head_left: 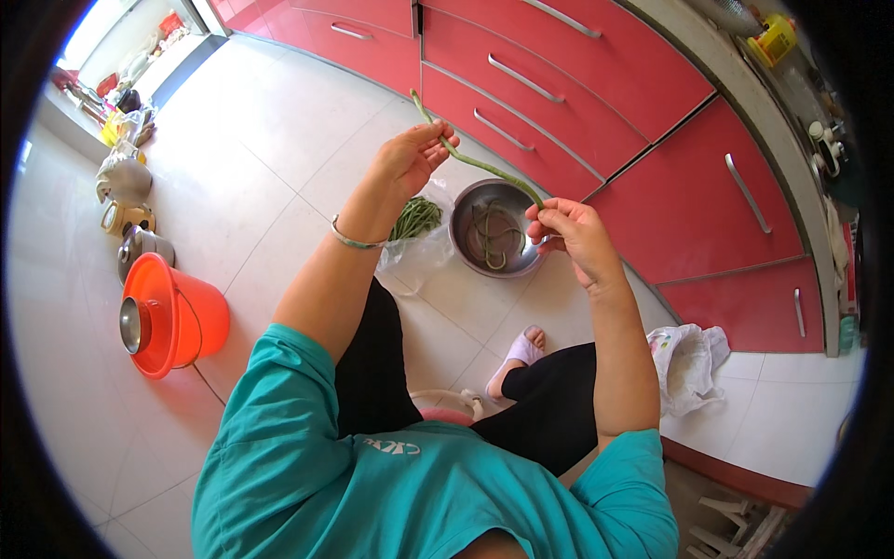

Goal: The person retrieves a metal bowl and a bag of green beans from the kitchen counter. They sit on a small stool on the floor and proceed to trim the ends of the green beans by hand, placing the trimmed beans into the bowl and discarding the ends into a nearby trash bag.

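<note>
One long green bean (485,166) is stretched between my two hands, above the floor. My left hand (413,155) grips it near its upper left end, which sticks out past the fingers. Thumb and fingertips of my right hand (569,234) pinch the other end, over the right rim of a metal bowl (464,257). Several long beans (494,227) lie curled inside the bowl. Left of the bowl, a bundle of green beans (417,218) rests on a clear plastic bag (419,262), partly hidden by my left forearm.
Red drawers with metal handles (503,130) stand beyond the bowl. A red bucket (202,318) with a metal bowl (134,325) at its top is at the left, near lidded pots (150,244). A white plastic bag (684,363) lies on the tiles at the right.
</note>
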Tool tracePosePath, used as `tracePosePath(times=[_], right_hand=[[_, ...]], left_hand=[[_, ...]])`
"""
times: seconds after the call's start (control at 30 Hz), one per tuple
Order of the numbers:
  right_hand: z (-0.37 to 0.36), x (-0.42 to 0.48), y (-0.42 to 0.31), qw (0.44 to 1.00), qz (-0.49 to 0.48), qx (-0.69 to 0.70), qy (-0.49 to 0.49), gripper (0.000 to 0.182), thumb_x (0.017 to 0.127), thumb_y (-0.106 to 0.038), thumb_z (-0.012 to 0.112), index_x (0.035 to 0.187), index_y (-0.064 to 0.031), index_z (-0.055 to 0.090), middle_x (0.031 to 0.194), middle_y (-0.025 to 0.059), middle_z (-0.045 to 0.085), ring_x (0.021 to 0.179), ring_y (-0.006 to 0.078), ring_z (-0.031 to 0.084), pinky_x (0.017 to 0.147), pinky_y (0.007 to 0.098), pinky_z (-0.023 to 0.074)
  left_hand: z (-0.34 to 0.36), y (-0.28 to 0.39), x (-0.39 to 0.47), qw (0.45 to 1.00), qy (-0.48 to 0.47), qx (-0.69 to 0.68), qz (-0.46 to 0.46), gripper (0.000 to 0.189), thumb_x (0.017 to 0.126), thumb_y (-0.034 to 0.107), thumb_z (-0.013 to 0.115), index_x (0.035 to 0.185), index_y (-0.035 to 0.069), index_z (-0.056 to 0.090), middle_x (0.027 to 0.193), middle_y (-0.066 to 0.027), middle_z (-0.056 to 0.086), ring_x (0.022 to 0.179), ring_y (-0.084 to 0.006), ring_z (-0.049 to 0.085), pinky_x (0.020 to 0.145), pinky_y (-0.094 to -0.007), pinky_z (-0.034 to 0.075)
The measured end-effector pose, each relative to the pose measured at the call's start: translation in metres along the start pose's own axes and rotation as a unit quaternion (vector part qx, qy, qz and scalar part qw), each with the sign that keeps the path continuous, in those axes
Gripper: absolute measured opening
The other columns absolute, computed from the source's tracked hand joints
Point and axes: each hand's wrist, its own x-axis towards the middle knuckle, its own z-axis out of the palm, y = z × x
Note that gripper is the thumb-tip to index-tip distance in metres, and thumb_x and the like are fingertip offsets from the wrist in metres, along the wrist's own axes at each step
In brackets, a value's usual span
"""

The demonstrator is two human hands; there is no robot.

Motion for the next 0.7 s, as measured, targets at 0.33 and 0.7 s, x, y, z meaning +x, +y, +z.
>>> tracePosePath(times=[0.33,0.7], right_hand=[[-0.013,0.001,-0.002,0.998,-0.053,0.019,0.022,0.016,0.087,-0.017,0.055,0.084,-0.0040,0.065,0.067,0.0012,0.063,0.060,0.0081,0.057,0.059,0.0227,0.0453],[-0.046,0.000,-0.014,0.979,-0.143,-0.037,0.142,0.014,0.088,-0.015,0.060,0.090,-0.0036,0.068,0.070,0.0004,0.065,0.065,0.0059,0.058,0.061,0.0208,0.0445]], left_hand=[[-0.005,-0.007,0.005,0.999,-0.001,0.035,0.012,0.013,0.093,0.009,0.057,0.096,-0.003,0.058,0.092,-0.0111,0.062,0.085,-0.0195,0.065,0.068,-0.0230,0.055],[-0.010,-0.117,0.069,0.981,0.051,0.190,-0.005,0.013,0.088,0.004,0.062,0.095,-0.004,0.055,0.091,-0.0164,0.063,0.081,-0.0315,0.068,0.068,-0.0366,0.059]])
